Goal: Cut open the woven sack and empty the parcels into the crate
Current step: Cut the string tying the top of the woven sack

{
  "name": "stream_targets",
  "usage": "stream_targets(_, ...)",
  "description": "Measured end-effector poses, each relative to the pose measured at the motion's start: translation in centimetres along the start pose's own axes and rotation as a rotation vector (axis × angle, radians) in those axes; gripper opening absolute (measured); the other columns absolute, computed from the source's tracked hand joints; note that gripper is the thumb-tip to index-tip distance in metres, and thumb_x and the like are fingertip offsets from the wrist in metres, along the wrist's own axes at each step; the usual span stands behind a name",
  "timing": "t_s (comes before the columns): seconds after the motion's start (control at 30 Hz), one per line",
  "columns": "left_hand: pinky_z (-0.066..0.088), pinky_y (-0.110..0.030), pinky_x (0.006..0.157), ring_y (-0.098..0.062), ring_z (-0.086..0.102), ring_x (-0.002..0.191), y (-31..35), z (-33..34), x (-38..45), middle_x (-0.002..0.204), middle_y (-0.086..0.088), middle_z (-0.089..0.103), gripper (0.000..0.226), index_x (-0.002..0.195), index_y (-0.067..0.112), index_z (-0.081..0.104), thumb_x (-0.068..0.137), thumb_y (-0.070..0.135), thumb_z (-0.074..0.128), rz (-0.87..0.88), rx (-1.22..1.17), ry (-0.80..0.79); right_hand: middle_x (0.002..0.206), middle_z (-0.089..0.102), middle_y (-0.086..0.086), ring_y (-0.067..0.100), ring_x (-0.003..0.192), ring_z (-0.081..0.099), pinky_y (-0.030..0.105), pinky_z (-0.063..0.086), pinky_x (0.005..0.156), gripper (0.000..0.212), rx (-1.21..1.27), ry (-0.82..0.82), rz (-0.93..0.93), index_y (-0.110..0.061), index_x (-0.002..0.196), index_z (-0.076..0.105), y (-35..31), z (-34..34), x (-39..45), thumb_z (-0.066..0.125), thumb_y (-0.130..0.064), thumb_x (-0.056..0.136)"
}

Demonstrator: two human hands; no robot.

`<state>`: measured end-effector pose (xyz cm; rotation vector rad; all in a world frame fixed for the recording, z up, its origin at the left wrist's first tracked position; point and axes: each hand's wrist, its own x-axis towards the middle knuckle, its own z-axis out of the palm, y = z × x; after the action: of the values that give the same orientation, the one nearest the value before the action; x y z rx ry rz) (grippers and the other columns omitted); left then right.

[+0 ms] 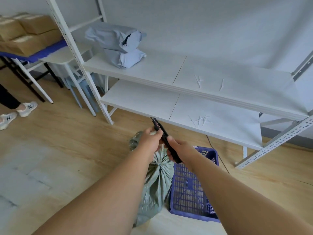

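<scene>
Woven sack: grey-green plastic weave with a dull sheen, creased into radiating pleats where its neck is tied. Crate: blue-violet moulded plastic, lattice walls and floor, matt. Cutter: black casing, smooth and matt, with small printed lettering near its far end. Floor: pale wood-grain boards, low sheen. Shelf boards: white, smooth, matt, scored with fine scratches. Shelf uprights: white-painted perforated metal. Parcels on the shelf: grey-blue plastic mailers, soft sheen, wrinkled, one torn. Boxes at left: brown cardboard, matt.
</scene>
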<state>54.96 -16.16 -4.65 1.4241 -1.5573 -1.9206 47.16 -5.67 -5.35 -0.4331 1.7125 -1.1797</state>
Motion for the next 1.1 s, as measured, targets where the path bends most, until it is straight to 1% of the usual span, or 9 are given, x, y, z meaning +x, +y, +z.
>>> stream_targets(0.13,0.054,-0.027,0.062,-0.016,0.068,0.084,1.2,-6.5,1.1,0.11,-0.001,0.065,0.03,0.122,0.033,0.05,0.095,0.024,0.057,0.05,0.106,-0.036,0.093,0.069,0.008,0.017,0.071,0.064,0.019,0.047,0.053,0.03,0.11,-0.004,-0.011,-0.009,0.116,0.06,-1.2,6.3,0.9,0.039,-0.028,0.104)
stream_targets(0.2,0.049,-0.025,0.059,-0.009,0.064,0.076,1.7,-8.6,1.6,0.104,0.004,0.064,0.028,0.122,0.031,0.052,0.094,0.027,0.058,0.075,0.186,-0.049,0.088,0.068,0.006,0.015,0.069,0.063,0.018,0.047,0.052,0.029,0.109,0.017,-0.014,-0.009,0.115,0.06,-1.8,8.4,1.4,0.038,-0.025,0.104)
stream_targets(0.27,0.052,-0.029,0.071,-0.012,0.064,0.082,1.9,-9.7,1.9,0.097,0.006,0.064,0.024,0.117,0.026,0.056,0.094,0.033,0.057,0.07,0.189,-0.056,0.08,0.067,0.002,0.012,0.06,0.06,0.017,0.045,0.047,0.029,0.076,0.07,-0.007,-0.011,0.11,0.061,-2.0,9.6,1.4,0.038,-0.027,0.104)
stream_targets(0.33,0.054,-0.034,0.08,-0.014,0.064,0.086,1.9,-9.9,2.1,0.095,0.003,0.066,0.023,0.114,0.022,0.06,0.095,0.035,0.055,0.064,0.188,-0.045,0.076,0.068,0.0,0.009,0.054,0.059,0.019,0.044,0.046,0.029,0.018,0.132,-0.01,-0.015,0.105,0.062,-1.7,9.9,1.3,0.039,-0.032,0.103)
stream_targets(0.43,0.055,-0.025,0.065,-0.009,0.066,0.076,1.9,-8.9,1.8,0.093,0.002,0.067,0.018,0.113,0.017,0.06,0.096,0.022,0.055,0.078,0.145,-0.062,0.073,0.068,-0.003,0.007,0.052,0.058,0.021,0.042,0.047,0.029,-0.077,0.209,-0.023,-0.02,0.098,0.062,-1.1,9.2,0.9,0.038,-0.037,0.102)
stream_targets(0.63,0.057,-0.026,0.065,-0.013,0.066,0.074,0.4,-5.9,0.5,0.088,0.003,0.066,0.021,0.113,0.016,0.063,0.093,0.018,0.061,0.094,0.122,-0.059,0.085,0.069,0.0,0.012,0.067,0.063,0.031,0.052,0.074,0.025,-0.084,0.224,-0.071,-0.019,0.105,0.06,0.9,7.1,0.4,0.044,-0.038,0.1)
stream_targets(0.77,0.052,-0.023,0.058,-0.013,0.066,0.073,-3.0,-4.6,0.9,0.094,0.001,0.068,0.024,0.115,0.016,0.065,0.091,0.021,0.064,0.085,0.158,-0.078,0.086,0.061,-0.001,0.011,0.067,0.059,0.019,0.047,0.06,0.025,-0.219,0.243,-0.09,-0.013,0.114,0.055,4.1,6.8,0.7,0.053,-0.03,0.096)
stream_targets(0.93,0.052,-0.042,0.093,-0.019,0.065,0.098,-9.3,-5.5,2.5,0.11,0.002,0.066,0.016,0.107,0.029,0.063,0.092,0.031,0.06,-0.065,0.287,-0.094,0.086,0.059,0.003,0.022,0.077,0.059,0.038,0.051,0.073,0.027,-0.318,0.251,0.03,-0.02,0.114,0.053,8.6,6.3,1.5,0.057,-0.036,0.093)
stream_targets(1.1,0.054,-0.042,0.088,-0.022,0.067,0.091,-12.5,-8.9,5.3,0.099,0.0,0.068,0.01,0.101,0.027,0.063,0.093,0.024,0.057,-0.154,0.368,-0.049,0.09,0.062,0.005,0.022,0.075,0.06,0.035,0.049,0.068,0.034,-0.366,0.239,0.126,-0.019,0.126,0.052,11.3,7.1,3.7,0.052,-0.036,0.096)
